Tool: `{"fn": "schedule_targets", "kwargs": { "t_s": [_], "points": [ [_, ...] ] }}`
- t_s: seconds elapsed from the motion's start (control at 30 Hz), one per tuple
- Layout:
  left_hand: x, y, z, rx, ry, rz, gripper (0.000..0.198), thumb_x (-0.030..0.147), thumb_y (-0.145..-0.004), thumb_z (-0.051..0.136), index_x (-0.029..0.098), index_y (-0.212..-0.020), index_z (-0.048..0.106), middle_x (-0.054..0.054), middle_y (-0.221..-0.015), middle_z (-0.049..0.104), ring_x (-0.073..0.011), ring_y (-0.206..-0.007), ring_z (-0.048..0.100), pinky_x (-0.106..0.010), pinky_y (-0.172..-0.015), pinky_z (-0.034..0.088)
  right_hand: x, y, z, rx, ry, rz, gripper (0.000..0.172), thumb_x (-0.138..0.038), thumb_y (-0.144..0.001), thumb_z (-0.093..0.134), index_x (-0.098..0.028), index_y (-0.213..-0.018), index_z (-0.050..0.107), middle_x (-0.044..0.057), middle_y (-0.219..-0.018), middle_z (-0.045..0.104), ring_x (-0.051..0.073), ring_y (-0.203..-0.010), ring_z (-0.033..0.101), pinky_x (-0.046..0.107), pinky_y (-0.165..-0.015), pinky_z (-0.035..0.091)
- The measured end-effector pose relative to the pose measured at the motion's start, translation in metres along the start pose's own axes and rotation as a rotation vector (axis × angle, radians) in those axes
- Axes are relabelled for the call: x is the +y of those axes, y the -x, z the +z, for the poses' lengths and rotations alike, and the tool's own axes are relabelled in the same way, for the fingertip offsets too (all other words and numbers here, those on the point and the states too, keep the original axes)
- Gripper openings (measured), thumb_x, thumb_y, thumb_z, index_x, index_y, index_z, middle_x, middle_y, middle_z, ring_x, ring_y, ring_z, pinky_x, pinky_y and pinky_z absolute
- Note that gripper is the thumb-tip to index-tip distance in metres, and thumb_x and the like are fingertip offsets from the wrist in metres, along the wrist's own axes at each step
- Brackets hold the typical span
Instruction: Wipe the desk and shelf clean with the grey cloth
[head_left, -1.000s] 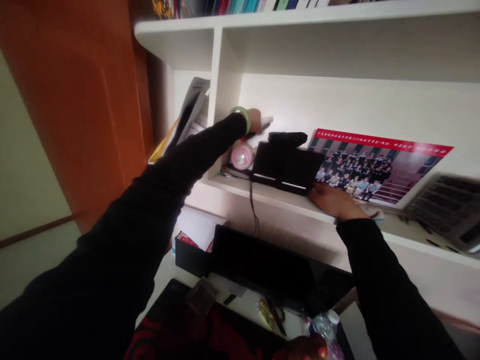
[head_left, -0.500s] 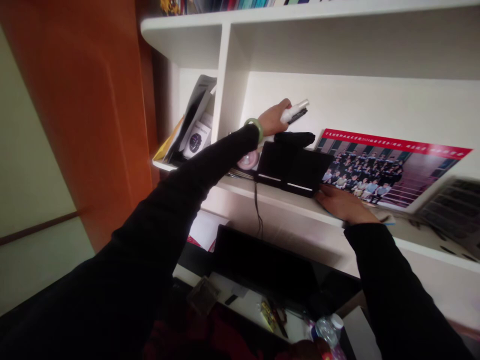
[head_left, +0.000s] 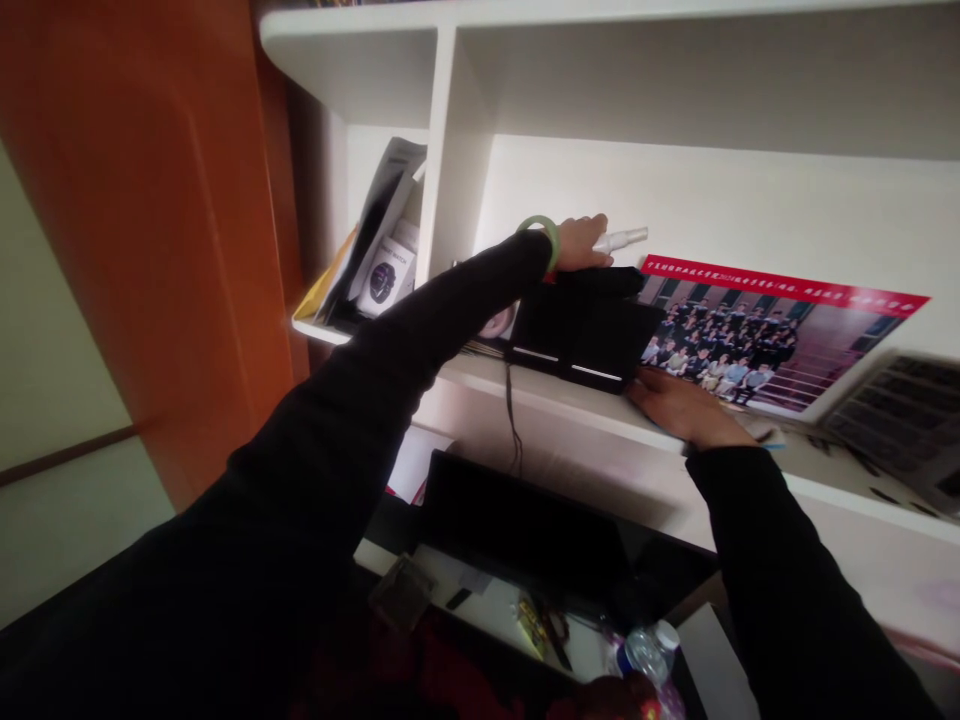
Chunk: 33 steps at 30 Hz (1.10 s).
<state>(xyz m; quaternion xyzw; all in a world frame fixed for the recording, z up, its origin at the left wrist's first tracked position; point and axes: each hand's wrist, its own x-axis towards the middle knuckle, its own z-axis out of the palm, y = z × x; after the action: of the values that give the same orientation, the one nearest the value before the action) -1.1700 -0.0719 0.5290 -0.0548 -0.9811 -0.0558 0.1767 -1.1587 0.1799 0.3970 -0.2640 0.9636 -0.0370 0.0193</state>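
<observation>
One head-worn camera looks forward from close by — at the white shelf [head_left: 675, 220], left hand [head_left: 579, 245] and right hand [head_left: 686, 410] — slightly tilted.

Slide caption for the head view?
Head view: left hand grips a white tube above a shelf; right hand rests beside a group photo.

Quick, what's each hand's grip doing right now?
Left hand: closed, holding a white bottle.
Right hand: open, flat on the white shelf, holding nothing visible.
</observation>
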Motion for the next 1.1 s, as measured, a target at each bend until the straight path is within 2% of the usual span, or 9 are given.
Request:
{"fn": "schedule_targets", "kwargs": {
  "t_s": [0.17,0.27,0.37,0.53,0.63,0.73,0.87,1.0,1.1],
  "points": [
    [-0.001,0.004,0.012,0.041,-0.043,0.010,0.058,0.051,-0.111,0.048,0.023,-0.161,0.058,-0.012,-0.161,0.061,-0.0309,-0.149,0.052,-0.047,-0.129,0.038,-0.002,0.002,-0.002,-0.014,0.006,0.015,0.061,-0.037,-0.110,0.029,-0.013,-0.154,0.063,0.022,-0.169,0.055,0.041,-0.154,0.056,0.049,-0.123,0.047],
    [0.003,0.007,0.011,0.046,-0.115,0.016,0.056,0.038,-0.114,0.040,0.025,-0.166,0.056,-0.016,-0.162,0.058,-0.0351,-0.156,0.047,-0.054,-0.129,0.037,-0.003,0.004,-0.003,-0.009,0.022,0.029,0.060,-0.038,-0.111,0.029,-0.015,-0.154,0.063,0.021,-0.169,0.056,0.040,-0.153,0.057,0.049,-0.123,0.047],
    [0.006,0.005,0.009,0.040,-0.128,-0.004,0.053,0.033,-0.112,0.046,0.026,-0.162,0.062,-0.016,-0.163,0.056,-0.0401,-0.157,0.043,-0.059,-0.125,0.040,-0.004,0.005,-0.004,0.008,0.014,0.012,0.058,-0.035,-0.111,0.031,-0.012,-0.153,0.064,0.023,-0.167,0.057,0.041,-0.151,0.059,0.050,-0.123,0.047],
    [0.013,0.009,0.011,0.097,-0.019,-0.052,0.057,0.048,-0.113,0.046,0.023,-0.161,0.061,-0.011,-0.163,0.057,-0.0389,-0.155,0.043,-0.057,-0.125,0.037,-0.004,0.003,-0.003,0.024,0.005,0.016,0.059,-0.036,-0.111,0.033,-0.013,-0.153,0.066,0.022,-0.167,0.058,0.041,-0.150,0.060,0.050,-0.121,0.049],
    [0.019,0.021,0.014,0.170,0.015,0.041,0.068,0.061,-0.112,0.040,0.021,-0.164,0.057,-0.008,-0.174,0.048,-0.0363,-0.163,0.033,-0.053,-0.133,0.026,-0.003,0.002,-0.002,0.032,0.015,0.029,0.059,-0.038,-0.111,0.034,-0.015,-0.154,0.066,0.018,-0.167,0.059,0.039,-0.150,0.059,0.050,-0.122,0.048],
    [0.020,0.029,0.021,0.081,-0.029,0.112,0.067,0.057,-0.111,0.041,0.022,-0.166,0.055,-0.008,-0.180,0.042,-0.0348,-0.171,0.024,-0.055,-0.138,0.015,-0.004,0.003,-0.002,0.054,0.021,0.041,0.058,-0.039,-0.111,0.036,-0.017,-0.156,0.065,0.017,-0.165,0.061,0.038,-0.148,0.061,0.050,-0.121,0.049],
    [0.015,0.029,0.027,0.049,0.022,0.090,0.069,0.056,-0.105,0.045,0.030,-0.168,0.053,-0.005,-0.178,0.047,-0.0361,-0.170,0.026,-0.060,-0.136,0.017,-0.007,0.004,-0.003,0.081,0.045,0.033,0.056,-0.034,-0.110,0.035,-0.016,-0.151,0.069,0.018,-0.159,0.066,0.036,-0.146,0.063,0.047,-0.120,0.051],
    [0.017,0.038,0.024,0.065,0.074,0.064,0.095,0.064,-0.082,0.058,0.039,-0.172,0.041,0.012,-0.177,0.047,-0.0341,-0.172,-0.002,-0.068,-0.136,0.014,-0.006,0.002,-0.003,0.094,0.038,0.036,0.054,-0.034,-0.109,0.038,-0.018,-0.147,0.073,0.015,-0.159,0.066,0.036,-0.146,0.063,0.047,-0.121,0.051],
    [0.023,0.056,0.020,0.116,0.051,0.084,0.092,0.073,-0.088,0.045,0.046,-0.174,0.031,0.027,-0.181,0.029,-0.0244,-0.174,-0.012,-0.055,-0.143,-0.002,-0.005,0.002,-0.003,0.102,0.012,0.051,0.055,-0.036,-0.110,0.038,-0.017,-0.148,0.072,0.016,-0.159,0.066,0.036,-0.144,0.064,0.047,-0.119,0.051]
  ]
}}
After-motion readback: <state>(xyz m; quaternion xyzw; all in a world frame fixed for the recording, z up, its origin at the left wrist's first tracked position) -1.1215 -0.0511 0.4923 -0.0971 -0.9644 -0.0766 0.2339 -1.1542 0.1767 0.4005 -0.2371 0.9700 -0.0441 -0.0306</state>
